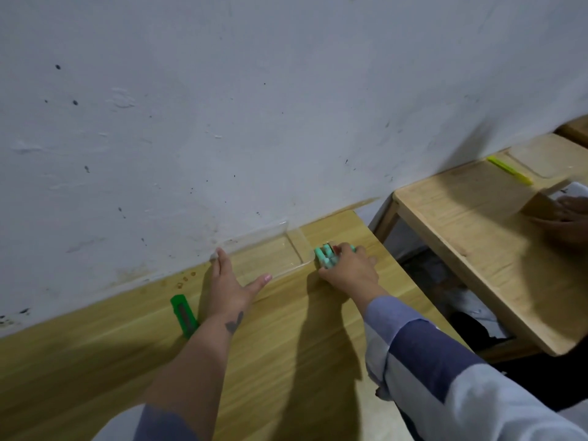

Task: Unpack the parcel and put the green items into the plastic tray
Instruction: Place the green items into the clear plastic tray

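Note:
A clear plastic tray sits on the wooden table against the white wall. My left hand lies spread and flat on the tray's near-left corner, fingers straight and thumb along its front rim. My right hand grips a bundle of mint-green items just right of the tray's right rim. A green utility knife lies on the table left of my left wrist.
The table's right edge falls off just past my right hand. A second wooden table stands to the right, with a yellow-green knife, another clear tray and another person's hand on a cardboard box.

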